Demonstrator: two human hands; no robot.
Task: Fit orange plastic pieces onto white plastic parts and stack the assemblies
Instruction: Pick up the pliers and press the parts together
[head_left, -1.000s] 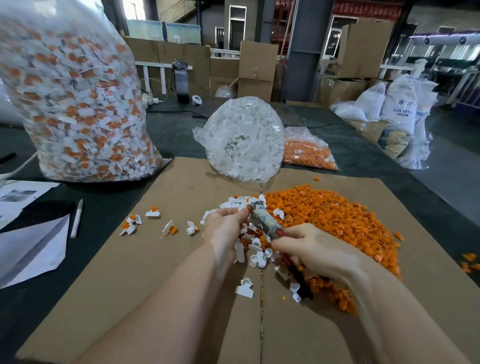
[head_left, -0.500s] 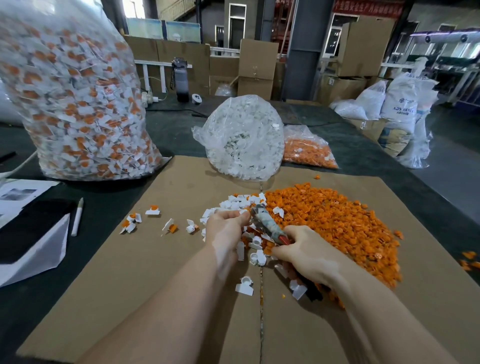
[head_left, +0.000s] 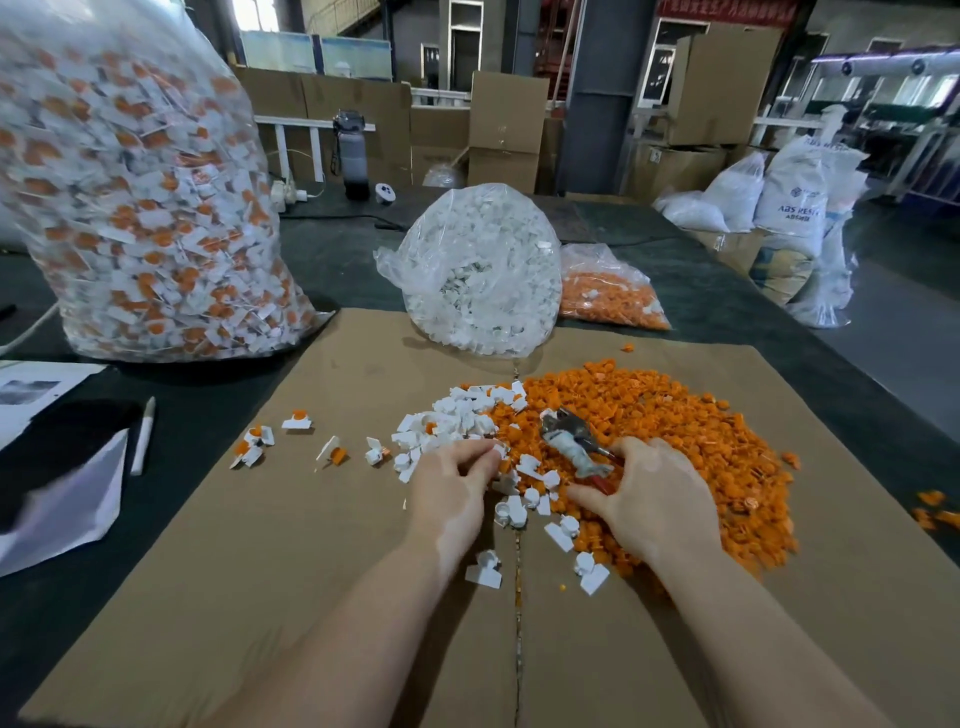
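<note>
a warehouse hall in daylight. a dark table (head_left: 701, 291) runs back to stacked cardboard boxes (head_left: 506, 130) and a grey pillar (head_left: 602, 93). white sacks (head_left: 795, 197) stand on the grey floor (head_left: 904, 322) at right. bright windows (head_left: 249, 10) show behind.

Left hand (head_left: 451, 491): fingertips curl under, so what they pinch is too small to tell, maybe a white part. Right hand (head_left: 649, 499) covers the pliers' (head_left: 571, 441) handles; only jaw end & a bit of red grip show. Big bag of assemblies (head_left: 130, 197) cut off by top & left edges. Cardboard sheet (head_left: 311, 597) near edge runs off the bottom. Papers (head_left: 57, 499) at left edge blurred, cut off.
</note>
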